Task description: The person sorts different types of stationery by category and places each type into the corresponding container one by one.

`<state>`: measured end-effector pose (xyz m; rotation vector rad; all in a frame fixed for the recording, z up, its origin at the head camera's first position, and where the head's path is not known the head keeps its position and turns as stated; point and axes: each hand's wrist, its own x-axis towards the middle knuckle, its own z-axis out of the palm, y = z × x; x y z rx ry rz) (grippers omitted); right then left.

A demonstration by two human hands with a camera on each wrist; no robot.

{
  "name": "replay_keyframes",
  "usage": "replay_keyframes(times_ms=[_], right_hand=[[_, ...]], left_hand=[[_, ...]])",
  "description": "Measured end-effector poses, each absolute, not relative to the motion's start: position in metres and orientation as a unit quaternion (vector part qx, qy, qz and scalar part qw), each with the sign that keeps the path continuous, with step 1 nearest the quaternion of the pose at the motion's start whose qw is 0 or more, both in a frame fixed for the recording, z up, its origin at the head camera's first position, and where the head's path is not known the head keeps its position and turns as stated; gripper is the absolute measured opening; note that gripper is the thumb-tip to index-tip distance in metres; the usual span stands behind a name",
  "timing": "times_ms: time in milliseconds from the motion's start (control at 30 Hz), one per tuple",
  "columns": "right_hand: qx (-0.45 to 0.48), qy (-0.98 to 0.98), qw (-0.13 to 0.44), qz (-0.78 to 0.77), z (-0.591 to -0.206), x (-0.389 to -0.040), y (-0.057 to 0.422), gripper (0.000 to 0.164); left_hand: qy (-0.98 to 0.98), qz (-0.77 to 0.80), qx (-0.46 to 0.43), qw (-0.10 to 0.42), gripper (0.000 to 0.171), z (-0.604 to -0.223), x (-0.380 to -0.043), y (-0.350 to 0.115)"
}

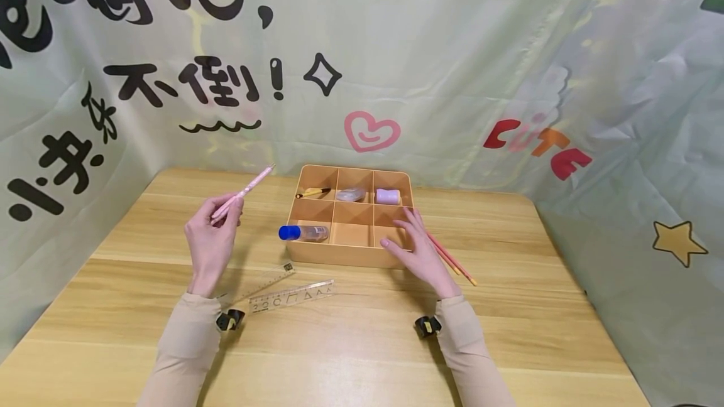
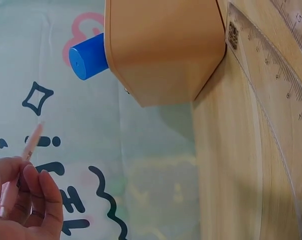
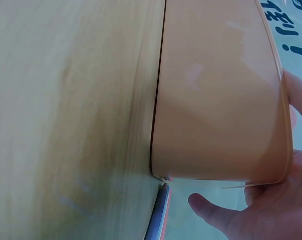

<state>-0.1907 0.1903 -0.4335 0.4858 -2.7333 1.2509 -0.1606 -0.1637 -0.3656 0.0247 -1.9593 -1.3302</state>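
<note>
My left hand (image 1: 213, 231) is raised left of the organizer box and pinches a slim pink pen (image 1: 249, 188), its tip pointing up and to the right. In the left wrist view the thumb and fingertips meet around the pen (image 2: 33, 142). The orange, six-compartment organizer box (image 1: 339, 256) stands mid-table. At its right front corner, my right hand (image 1: 421, 250) has its fingers spread loosely over the rim. The right wrist view shows the thumb at the front rim of the box (image 3: 218, 100) and a lower finger extended past its side.
A blue-capped clear bottle (image 1: 305, 232) juts over the box's left wall. Behind it lie a yellow-and-black item (image 1: 313, 193), a translucent item (image 1: 351, 195) and a purple spool-like item (image 1: 387, 196). Two clear rulers (image 1: 291, 296) lie in front; red pencils (image 1: 449, 256) lie right of the box.
</note>
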Motion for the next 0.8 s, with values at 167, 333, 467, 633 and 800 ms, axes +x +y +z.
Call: replay_keyframes(times_ms=[167,333,467,633,800], right_hand=[[0.158,-0.896,0.046,0.412,-0.433,-0.190,0.190,0.068],[0.160,-0.896,0.050,0.411,-0.434,-0.191,0.190,0.067],[0.160,-0.896,0.053,0.410,-0.435,-0.192,0.190,0.066],[0.161,-0.896,0.055,0.411,-0.436,-0.192,0.190,0.066],[0.161,-0.893,0.051,0.416,-0.435,-0.192,0.190,0.065]], left_hand=[[-0.760,-0.522,0.005,0.386,0.019,-0.378,-0.169,-0.169],[-0.758,-0.523,0.003,0.390,0.021,-0.392,-0.179,-0.176],[-0.753,-0.531,-0.009,0.389,0.022,-0.394,-0.182,-0.176],[-0.758,-0.528,-0.009,0.383,0.024,-0.392,-0.183,-0.175],[-0.764,-0.522,-0.005,0.379,0.023,-0.387,-0.181,-0.172]])
